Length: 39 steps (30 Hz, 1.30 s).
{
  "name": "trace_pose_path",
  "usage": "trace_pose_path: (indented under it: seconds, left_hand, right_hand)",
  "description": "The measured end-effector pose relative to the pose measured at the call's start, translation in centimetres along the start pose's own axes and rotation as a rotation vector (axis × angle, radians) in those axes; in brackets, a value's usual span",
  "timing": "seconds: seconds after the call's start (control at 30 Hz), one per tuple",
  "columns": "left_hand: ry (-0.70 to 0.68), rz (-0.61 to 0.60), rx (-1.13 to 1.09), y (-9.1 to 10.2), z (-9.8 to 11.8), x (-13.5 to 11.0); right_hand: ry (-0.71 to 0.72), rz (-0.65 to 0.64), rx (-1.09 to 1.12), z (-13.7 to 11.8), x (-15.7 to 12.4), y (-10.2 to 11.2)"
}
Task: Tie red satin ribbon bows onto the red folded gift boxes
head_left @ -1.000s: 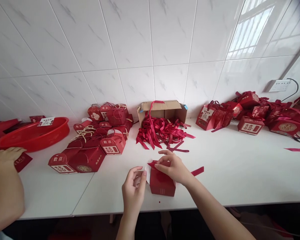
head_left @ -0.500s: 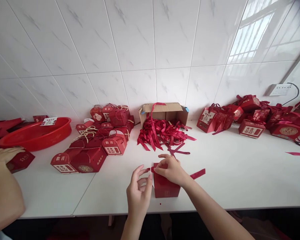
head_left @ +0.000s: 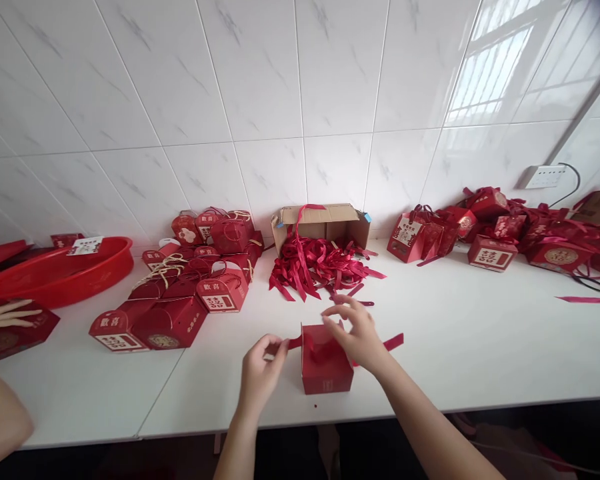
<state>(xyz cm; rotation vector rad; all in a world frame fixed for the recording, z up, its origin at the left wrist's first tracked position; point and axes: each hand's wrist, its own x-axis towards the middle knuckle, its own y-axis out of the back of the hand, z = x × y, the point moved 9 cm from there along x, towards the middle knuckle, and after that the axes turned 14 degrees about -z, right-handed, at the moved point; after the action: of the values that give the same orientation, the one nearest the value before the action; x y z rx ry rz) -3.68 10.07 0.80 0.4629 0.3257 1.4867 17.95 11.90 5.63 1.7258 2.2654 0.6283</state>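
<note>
Left hand (head_left: 261,365) pinches a dark-red satin ribbon (head_left: 295,343) between fingertips, apparently to keep it drawn out from the red cardboard box (head_left: 323,373) just right of it. Right hand (head_left: 359,333), half-open above the box, seemingly empty, probably leaves the ribbon free.

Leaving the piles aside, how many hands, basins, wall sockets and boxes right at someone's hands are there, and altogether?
Hands: 3 (left hand, right hand, another person's hand)
Basins: 1 (red basin)
Wall sockets: 1 (white socket)
Boxes: 2 (box by the first two, box under the third)
Total: 7
</note>
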Motion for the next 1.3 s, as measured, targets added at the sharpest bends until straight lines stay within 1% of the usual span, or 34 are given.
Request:
trace_pose_path:
  seconds: [0.03,0.07,0.1,0.13,0.17,0.2,0.23,0.27,0.3,0.33,0.37,0.4,0.47,0.53,0.6,0.63,0.7,0.8,0.87,0.93,1.0,1.07,1.13,1.2,1.3]
  left_hand:
    - [0.009,0.036,0.114,0.9,-1.1,-0.3]
    - [0.029,0.080,0.233,1.9,-2.3,-0.8]
    - [0.061,0.137,0.319,3.0,-3.6,-1.3]
    - [0.076,0.197,0.364,3.9,-4.7,-2.0]
    - [0.083,0.293,0.381,5.0,-5.5,-3.0]
    - [0.088,0.387,0.392,5.8,-6.0,-4.0]
    - [0.083,0.445,0.390,6.0,-6.0,-4.9]
    - [0.065,0.455,0.371,5.7,-5.8,-5.5]
    - [0.035,0.409,0.340,4.8,-5.2,-5.8]
    - [-0.009,0.314,0.295,3.4,-4.4,-5.8]
    - [-0.051,0.191,0.248,1.7,-3.5,-5.7]
    - [-0.091,0.065,0.216,0.0,-2.5,-5.5]
    - [-0.125,-0.110,0.199,-2.8,-0.9,-5.2]
    - [-0.112,-0.198,0.190,-4.3,-0.3,-4.7]
    - [-0.071,-0.217,0.103,-4.8,-0.7,-4.0]
    - [-0.044,-0.197,0.019,-4.8,-1.2,-3.7]
    - [0.014,-0.103,-0.197,-4.2,-2.4,-3.1]
    - [0.073,0.054,-0.542,-3.5,-3.7,-2.7]
    - [0.056,0.080,-0.782,-3.8,-3.3,-2.4]
    - [0.021,0.080,-1.012,-4.2,-2.4,-2.0]
    - [0.022,0.083,-1.185,-4.5,-1.6,-1.6]
    - [0.074,0.079,-1.278,-4.9,-1.4,-1.3]
    - [0.146,0.097,-1.322,-5.2,-1.9,-1.1]
    - [0.191,0.181,-1.345,-4.8,-2.8,-1.2]
    - [0.186,0.336,-1.348,-3.5,-4.1,-1.7]
  right_hand:
    - [0.011,0.112,0.031,0.9,-1.0,1.5]
    - [0.024,0.196,0.080,2.1,-2.2,2.7]
    - [0.019,0.233,0.127,3.4,-3.3,3.5]
    - [-0.009,0.222,0.161,5.0,-4.2,3.8]
    - [-0.054,0.192,0.193,6.7,-5.1,3.8]
    - [-0.092,0.173,0.220,8.3,-6.0,3.7]
    - [-0.123,0.148,0.255,9.7,-6.7,3.4]
    - [-0.156,0.118,0.307,10.9,-7.4,2.8]
    - [-0.190,0.079,0.377,12.0,-7.9,2.0]
    - [-0.220,0.033,0.464,12.8,-8.3,0.9]
    - [-0.246,-0.018,0.567,13.4,-8.6,-0.4]
    - [-0.262,-0.068,0.681,13.6,-8.7,-1.7]
    - [-0.270,-0.128,0.923,13.4,-8.8,-3.9]
    - [-0.299,-0.132,1.155,13.2,-8.6,-5.7]
    - [-0.363,-0.128,1.354,13.1,-8.3,-7.2]
    - [-0.386,-0.128,1.426,13.0,-8.1,-7.8]
    - [-0.385,-0.094,1.497,12.8,-7.3,-8.0]
    - [-0.306,0.054,1.480,12.6,-5.9,-6.4]
    - [-0.257,0.152,1.480,12.2,-5.2,-5.1]
    - [-0.214,0.245,1.491,11.9,-4.8,-3.9]
    - [-0.183,0.306,1.480,11.7,-4.6,-3.1]
    - [-0.157,0.314,1.441,11.3,-4.5,-2.6]
    - [-0.122,0.298,1.388,10.8,-4.5,-2.4]
    - [-0.079,0.302,1.344,10.3,-4.6,-2.0]
    - [-0.034,0.319,1.293,9.8,-4.9,-1.4]
